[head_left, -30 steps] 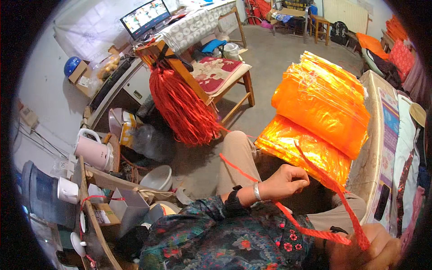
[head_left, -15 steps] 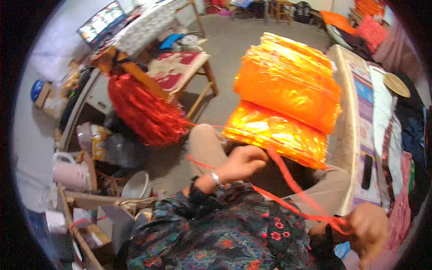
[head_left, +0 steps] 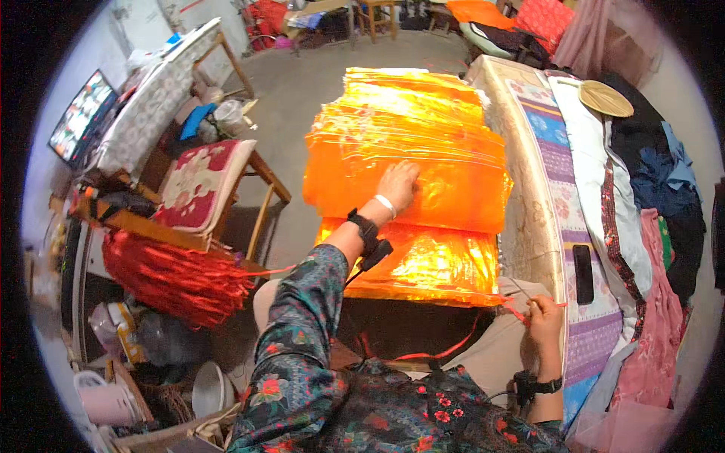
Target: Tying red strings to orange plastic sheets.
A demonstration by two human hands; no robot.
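The left hand lies on the orange sheets above the lap, fingers released; the right hand pinches a red strip at their near right corner. The bed borders their right edge; floor stretches beyond. The monitor is too blurred to read.

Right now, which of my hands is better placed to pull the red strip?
Probably your right hand: it pinches the red strip by the stack's near right corner, while your left hand is on the orange stack.
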